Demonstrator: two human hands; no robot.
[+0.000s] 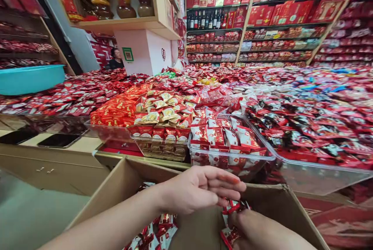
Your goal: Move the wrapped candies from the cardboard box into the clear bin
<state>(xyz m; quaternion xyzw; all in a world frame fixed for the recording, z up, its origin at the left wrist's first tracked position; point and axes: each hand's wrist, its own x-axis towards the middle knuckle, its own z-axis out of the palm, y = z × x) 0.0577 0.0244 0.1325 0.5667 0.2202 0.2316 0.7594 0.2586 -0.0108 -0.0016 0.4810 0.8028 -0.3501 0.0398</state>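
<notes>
My left hand (201, 190) hovers over a cardboard box (101, 199), palm turned to the right, fingers stretched out and holding nothing. To its right and lower, inside the box, my right hand (250, 223) is closed on several red-and-white candy packets (230, 232); its fingertips are partly hidden. More wrapped candies (163, 230) lie at the left of the box bottom, partly covered by my left forearm. Just beyond the box stands a clear plastic bin (230, 151) heaped with similar red-and-white packets.
Bins of gold-and-red packets (163, 110), orange-red packets (116, 108) and black-and-red packets (303, 125) flank the clear bin. Two dark phones (58, 140) lie on the counter at left. A blue basin (32, 79) and a white pillar (145, 50) stand behind. A person (115, 59) is partly visible.
</notes>
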